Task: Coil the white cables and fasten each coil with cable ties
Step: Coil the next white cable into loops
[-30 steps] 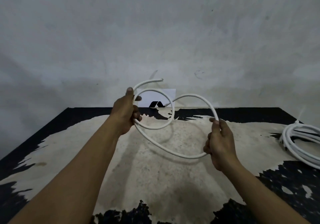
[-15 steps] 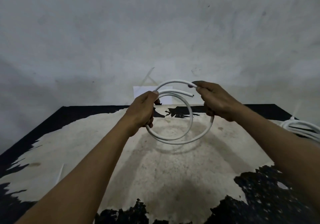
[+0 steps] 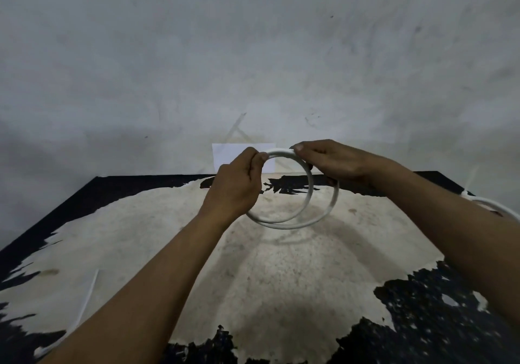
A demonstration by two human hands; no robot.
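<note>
A worn black surface [image 3: 281,279] — its coating peeling to pale beige — is butting against a stained grey wall [image 3: 253,54]. Above it, the left hand [image 3: 233,186] and right hand [image 3: 334,163] are each gripping the top of a coiled white cable [image 3: 281,220]; a cable tie [image 3: 87,299] is lying at the left.

white cable [image 3: 309,194]: two loops, upright, held above table | cable tie [image 3: 87,301]: flat, front-left
</note>
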